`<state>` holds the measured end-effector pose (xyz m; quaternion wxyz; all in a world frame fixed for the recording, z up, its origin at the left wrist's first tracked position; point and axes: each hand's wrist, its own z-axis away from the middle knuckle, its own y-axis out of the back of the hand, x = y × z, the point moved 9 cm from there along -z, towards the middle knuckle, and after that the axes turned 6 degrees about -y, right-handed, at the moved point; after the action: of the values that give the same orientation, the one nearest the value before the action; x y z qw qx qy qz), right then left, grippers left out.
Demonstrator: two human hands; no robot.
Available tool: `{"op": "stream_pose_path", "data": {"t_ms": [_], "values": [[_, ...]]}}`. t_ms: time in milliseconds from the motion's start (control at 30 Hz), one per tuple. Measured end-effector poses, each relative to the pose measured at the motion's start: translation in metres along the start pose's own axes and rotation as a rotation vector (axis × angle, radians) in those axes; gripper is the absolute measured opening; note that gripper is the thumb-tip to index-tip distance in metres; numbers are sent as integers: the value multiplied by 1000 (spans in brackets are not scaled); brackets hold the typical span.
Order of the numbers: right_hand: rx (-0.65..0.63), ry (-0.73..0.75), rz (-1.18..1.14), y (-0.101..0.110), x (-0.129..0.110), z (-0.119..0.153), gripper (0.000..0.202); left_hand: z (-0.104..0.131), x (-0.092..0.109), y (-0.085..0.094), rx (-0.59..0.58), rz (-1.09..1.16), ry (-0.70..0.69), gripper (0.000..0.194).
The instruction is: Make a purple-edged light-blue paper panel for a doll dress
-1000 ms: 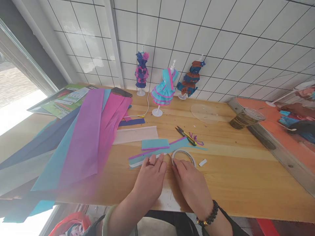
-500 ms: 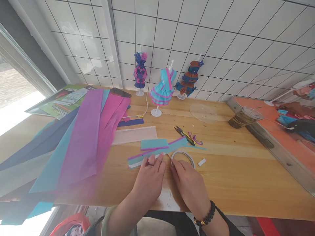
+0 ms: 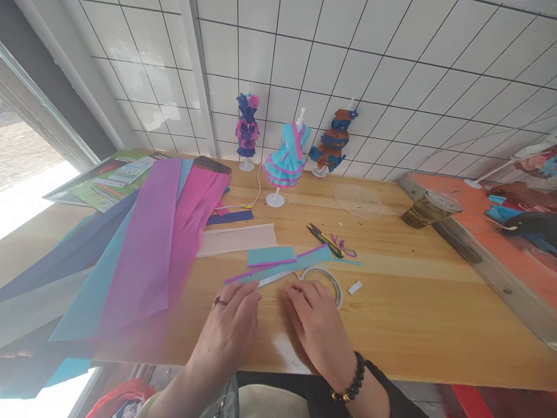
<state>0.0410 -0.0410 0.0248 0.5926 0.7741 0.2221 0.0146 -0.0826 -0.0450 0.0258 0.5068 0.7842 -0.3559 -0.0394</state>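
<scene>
A long light-blue strip [image 3: 311,256] with purple edging lies slanted on the table. White double-sided tape [image 3: 278,278] runs along its lower edge and leads toward a tape roll [image 3: 338,284] lying flat at its right. My left hand [image 3: 230,325] covers the strip's left end, its fingers bent and close together on the edge; the fingertips are partly hidden. Just left of the roll, my right hand [image 3: 319,325] rests with curled fingers, the back of the hand overlapping the ring; whatever lies under the fingertips is hidden. A shorter folded blue piece [image 3: 270,255] lies above the strip.
Thread snips [image 3: 325,240] and purple scraps [image 3: 347,248] lie beyond the strip. Three small dress forms stand at the back, one in a blue dress [image 3: 285,162]. Coloured fabric sheets [image 3: 152,244] cover the left side. A lidded cup [image 3: 429,209] lies tilted at right.
My left hand has slid left and toward me along the strip. My right hand has shifted slightly left, away from the roll's edge, and more of the white tape shows between the hands.
</scene>
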Motion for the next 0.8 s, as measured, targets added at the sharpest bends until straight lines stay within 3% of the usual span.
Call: {"op": "stream_pose_path", "data": {"t_ms": [100,167,267,367,500,600,800], "values": [[-31,30,-66,-6,-24,-10,20,25,-33,34,233,-6,154,18],[-46,48,-76,-12,-44,-21,17,39,-51,45,298,-42,272,16],[-89,85,-51,-26,-73,-36,13,48,-62,46,304,-29,349,16],[-146,92,-17,-41,-86,-45,8,49,-58,41,294,16,302,17],[-156,18,-45,-46,-78,-48,15,48,-51,29,185,53,212,24],[-145,-67,-92,-40,-63,-48,17,46,-47,19,81,14,153,30],[-108,-170,-101,-23,-37,-45,17,45,-48,10,-12,-92,138,32]]}}
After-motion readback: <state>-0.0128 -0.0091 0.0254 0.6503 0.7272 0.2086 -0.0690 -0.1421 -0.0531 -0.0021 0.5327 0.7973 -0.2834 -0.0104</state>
